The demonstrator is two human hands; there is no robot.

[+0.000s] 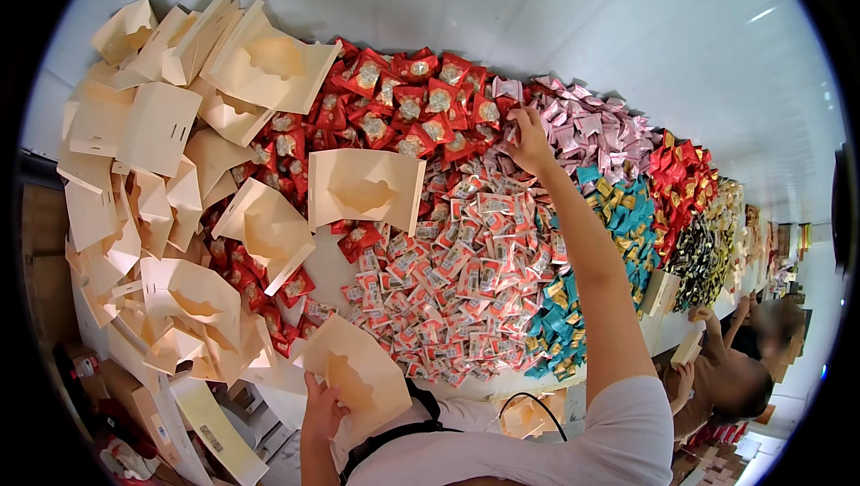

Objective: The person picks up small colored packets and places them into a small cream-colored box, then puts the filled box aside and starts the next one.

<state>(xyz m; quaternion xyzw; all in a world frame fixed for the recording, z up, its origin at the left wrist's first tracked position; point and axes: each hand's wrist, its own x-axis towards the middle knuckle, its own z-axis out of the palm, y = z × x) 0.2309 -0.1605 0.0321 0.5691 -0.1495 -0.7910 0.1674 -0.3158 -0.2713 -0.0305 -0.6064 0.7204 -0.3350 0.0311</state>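
Note:
At the lower left, my left hand (321, 407) grips the edge of a cream cardboard box (372, 374) with a cut-out window, tilted near my body. My right arm stretches far across the table. My right hand (530, 141) is among the packets where red wrapped packets (439, 101) meet pink wrapped ones (591, 128). Its fingers are bent together, and whatever lies between them is hidden. Below that forearm spreads a heap of small white-and-red packets (457, 280). Another cream box (365, 189) lies on the red packets, its window facing up.
Many similar cream boxes (161, 128) are piled at the left. Teal-and-gold packets (627, 217), red-and-gold packets (676, 177) and black-and-yellow packets (699, 253) continue to the right. A white wall (537, 11) stands behind. At the right, other people work, one holding a box (688, 348).

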